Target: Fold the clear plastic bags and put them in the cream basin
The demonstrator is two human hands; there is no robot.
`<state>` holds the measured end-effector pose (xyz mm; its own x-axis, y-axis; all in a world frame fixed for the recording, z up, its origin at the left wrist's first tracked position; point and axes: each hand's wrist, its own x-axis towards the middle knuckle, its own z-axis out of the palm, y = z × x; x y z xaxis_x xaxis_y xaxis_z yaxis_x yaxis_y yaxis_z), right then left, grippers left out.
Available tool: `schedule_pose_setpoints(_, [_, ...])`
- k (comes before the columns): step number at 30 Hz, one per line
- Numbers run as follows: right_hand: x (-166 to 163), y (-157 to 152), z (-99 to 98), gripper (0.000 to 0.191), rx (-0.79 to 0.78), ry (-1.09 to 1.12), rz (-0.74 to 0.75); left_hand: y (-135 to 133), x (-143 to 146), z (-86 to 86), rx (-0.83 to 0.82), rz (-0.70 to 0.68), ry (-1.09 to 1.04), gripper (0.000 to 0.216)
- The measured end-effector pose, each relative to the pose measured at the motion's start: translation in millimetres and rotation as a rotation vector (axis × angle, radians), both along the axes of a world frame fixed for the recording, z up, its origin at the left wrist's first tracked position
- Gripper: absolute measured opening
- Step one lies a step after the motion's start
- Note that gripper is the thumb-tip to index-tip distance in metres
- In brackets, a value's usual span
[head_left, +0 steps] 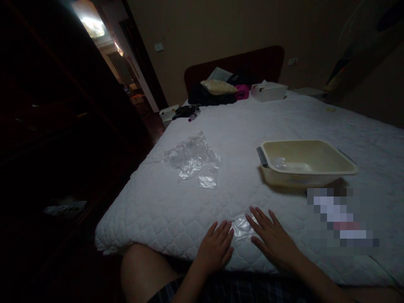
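A small clear plastic bag [242, 227] lies flat on the white quilted bed cover [151, 219], close to the bed's front edge. My left hand [217, 244] rests on the cover at the bag's left side, fingers stretched out. On the other side, my right hand [274, 239] lies with its fingers spread, the fingertips at the bag's right edge. Neither hand grips anything. Farther up the bed is a crumpled clear plastic sheet or bag [192, 155], with a flat folded clear bag [207, 182] just in front of it.
A cream plastic basin [309, 179] with grey handles stands at the right, a bit of clear plastic inside. Beside it is a blurred-out item [339, 219]. Toward the headboard [271, 61] are a white box [269, 91], a pillow [218, 87] and a small bottle [194, 115].
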<state>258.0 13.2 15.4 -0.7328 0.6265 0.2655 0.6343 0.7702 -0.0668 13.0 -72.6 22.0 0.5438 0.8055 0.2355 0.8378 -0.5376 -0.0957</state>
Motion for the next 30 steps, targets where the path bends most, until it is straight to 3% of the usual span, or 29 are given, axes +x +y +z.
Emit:
schedule_pose_setpoints(4, [1, 5, 2.5, 0.059, -0.063, 0.046, 0.039, -1, 1, 0.2, 0.009, 0.005, -0.008, 0.046])
schedule_pose_setpoints(6, [3, 6, 3.8, 0.055, -0.068, 0.177, 0.000, -1, 1, -0.2, 0.025, 0.012, -0.012, 0.046])
schedule_pose_setpoints(9, [7, 2, 5.3, 0.041, 0.030, 0.514, -0.181, -3, 3, -1.5, 0.058, 0.044, -0.019, 0.046])
schedule_pose_setpoints(11, [6, -4, 6.8, 0.034, 0.133, 0.604, -0.180, -4, 7, -2.2, 0.080, 0.075, -0.021, 0.045])
schedule_pose_setpoints(14, [-4, -15, 9.1, 0.034, 0.215, 0.470, 0.050, -8, 15, -1.3, 0.107, 0.118, -0.013, 0.043])
schedule_pose_setpoints(16, [-14, -21, 9.0, 0.036, 0.210, 0.387, 0.122, -12, 22, 1.2, 0.111, 0.157, -0.015, 0.044])
schedule_pose_setpoints(20, [-22, -23, 2.3, 0.035, 0.098, 0.323, 0.064, -27, 30, 8.7, 0.062, 0.178, -0.068, 0.050])
schedule_pose_setpoints(24, [-15, -19, -3.8, 0.034, 0.015, 0.387, 0.068, -40, 19, 11.3, 0.140, 0.058, -0.166, 0.042])
schedule_pose_setpoints(30, [-11, -15, -2.5, 0.029, -0.033, 0.528, 0.086, -18, -4, 19.3, 0.309, -0.018, -0.190, 0.028])
